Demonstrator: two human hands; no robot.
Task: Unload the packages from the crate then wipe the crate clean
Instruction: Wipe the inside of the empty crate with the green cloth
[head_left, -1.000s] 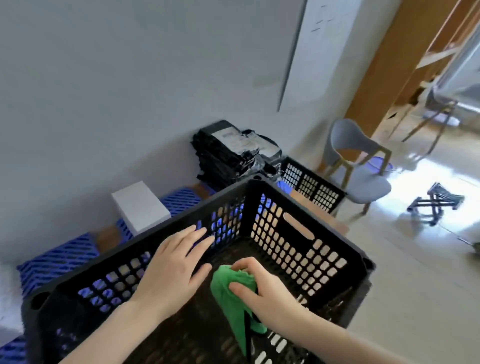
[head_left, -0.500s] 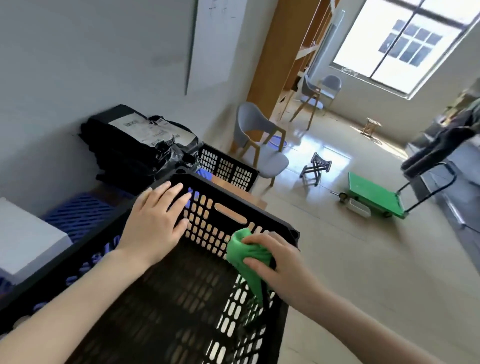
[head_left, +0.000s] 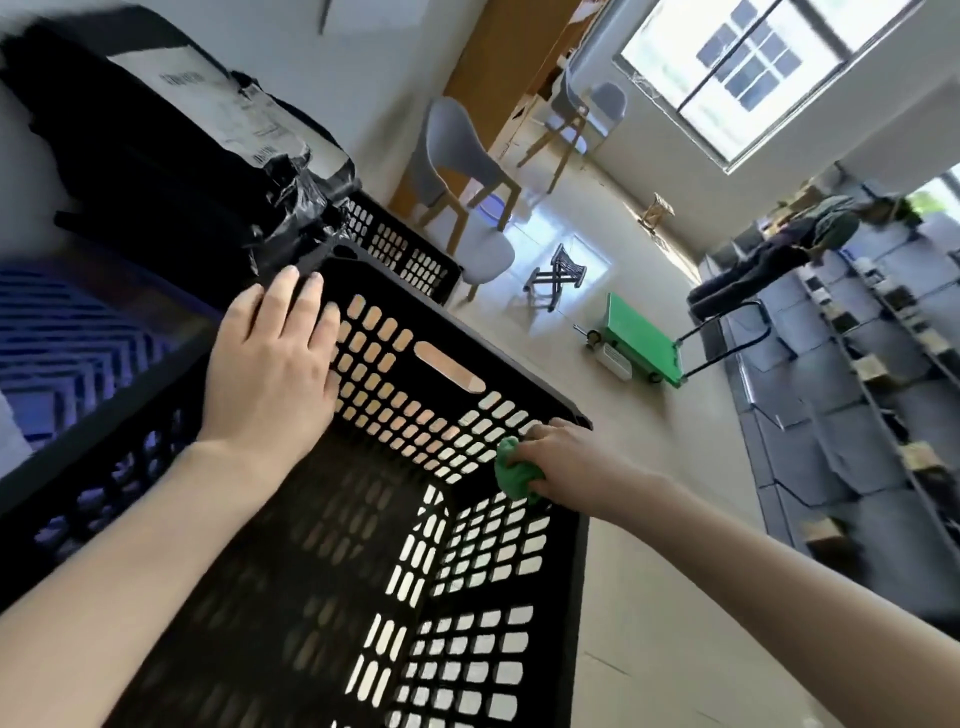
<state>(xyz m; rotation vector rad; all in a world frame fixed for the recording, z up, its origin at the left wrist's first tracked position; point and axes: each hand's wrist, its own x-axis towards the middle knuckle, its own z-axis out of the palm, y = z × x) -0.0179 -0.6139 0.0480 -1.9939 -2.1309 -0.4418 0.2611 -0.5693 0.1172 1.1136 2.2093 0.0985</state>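
Note:
A black perforated crate fills the lower middle of the view, with nothing inside it. My left hand lies flat with straight fingers on the inner face of its far wall near the left corner. My right hand grips a bunched green cloth and presses it into the crate's far right inner corner, just under the rim. A stack of black packages with white labels sits beyond the crate at the upper left.
A second black crate stands behind the first. Blue pallets lie at the left. Grey chairs, a small folding stool and a green trolley stand on the tiled floor. Grey shelving runs along the right.
My right hand has carried the green cloth rightward along the far wall into the right corner. My left hand stays on the far wall. The view has swung right and tilted.

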